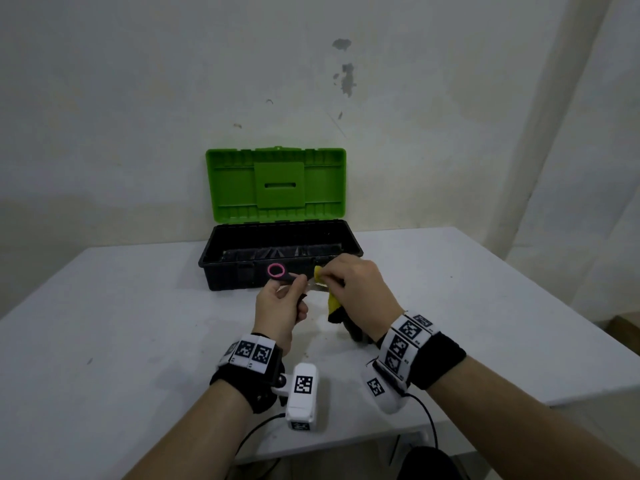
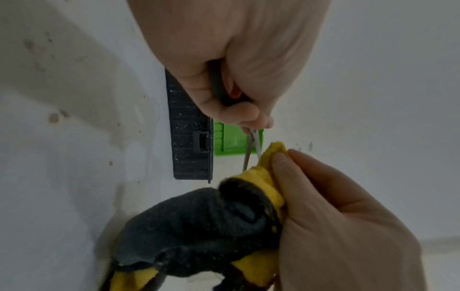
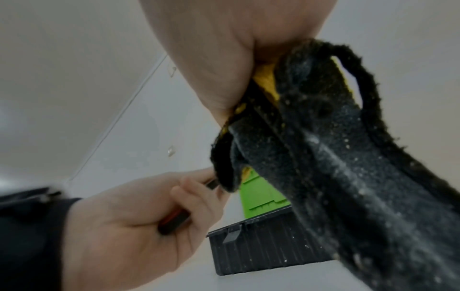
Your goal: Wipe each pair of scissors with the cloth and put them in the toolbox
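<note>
My left hand [image 1: 282, 303] grips the black handles of a pair of scissors [image 1: 281, 273] with a pink-lined finger ring, held above the table in front of the toolbox. The steel blades [image 2: 251, 149] point toward my right hand [image 1: 353, 285], which pinches a yellow and dark grey cloth [image 1: 332, 306] around their tips. The rest of the cloth [image 2: 199, 226] hangs down to the table. In the right wrist view the cloth [image 3: 336, 157] fills the right side and the left hand [image 3: 139, 222] holds the handles. The black toolbox [image 1: 221, 271] stands with its green lid [image 1: 277, 185] up.
The toolbox sits at the back of a white table [image 1: 121, 341], against a pale wall [image 1: 311, 81]. The table's right edge [image 1: 554, 306] falls away to the floor. Camera units and cables hang from both wrists near the table's front edge.
</note>
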`<move>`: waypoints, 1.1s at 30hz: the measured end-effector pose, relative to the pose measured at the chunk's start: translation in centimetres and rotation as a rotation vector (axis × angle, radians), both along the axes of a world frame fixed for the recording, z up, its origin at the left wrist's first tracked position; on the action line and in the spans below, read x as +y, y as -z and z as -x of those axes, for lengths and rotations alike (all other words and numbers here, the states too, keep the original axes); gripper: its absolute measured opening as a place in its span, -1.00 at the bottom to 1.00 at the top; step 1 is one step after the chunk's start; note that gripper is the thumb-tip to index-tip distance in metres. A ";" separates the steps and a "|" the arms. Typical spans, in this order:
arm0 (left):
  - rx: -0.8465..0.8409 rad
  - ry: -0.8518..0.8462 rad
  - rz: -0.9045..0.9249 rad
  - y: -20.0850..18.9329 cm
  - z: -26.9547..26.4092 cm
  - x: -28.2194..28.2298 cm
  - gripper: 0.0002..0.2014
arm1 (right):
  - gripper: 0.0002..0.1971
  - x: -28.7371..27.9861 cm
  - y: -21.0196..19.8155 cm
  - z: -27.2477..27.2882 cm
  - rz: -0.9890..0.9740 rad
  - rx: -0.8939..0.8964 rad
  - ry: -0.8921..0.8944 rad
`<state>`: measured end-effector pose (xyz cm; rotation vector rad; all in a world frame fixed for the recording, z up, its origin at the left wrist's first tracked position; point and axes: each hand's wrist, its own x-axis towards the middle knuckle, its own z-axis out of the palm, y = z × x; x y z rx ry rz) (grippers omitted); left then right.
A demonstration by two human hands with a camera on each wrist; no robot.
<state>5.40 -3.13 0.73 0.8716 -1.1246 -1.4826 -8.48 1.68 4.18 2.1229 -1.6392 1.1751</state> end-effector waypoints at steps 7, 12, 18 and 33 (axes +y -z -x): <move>0.008 -0.076 0.049 -0.2 -0.4 0.2 -0.89 | -0.90 -0.1 -0.4 -0.5 -0.024 0.009 -0.025; -0.004 -0.135 0.129 -0.2 -1.2 0.7 -0.92 | -0.89 -0.3 -1.5 0.1 0.072 -0.068 0.078; -0.007 -0.122 0.120 -0.4 -1.4 0.4 -0.91 | -0.93 -0.1 0.1 -1.6 -0.018 0.020 -0.032; -0.043 -0.087 0.156 -0.5 -0.3 -0.2 -0.93 | -0.91 -0.9 -1.4 1.8 0.091 -0.105 0.098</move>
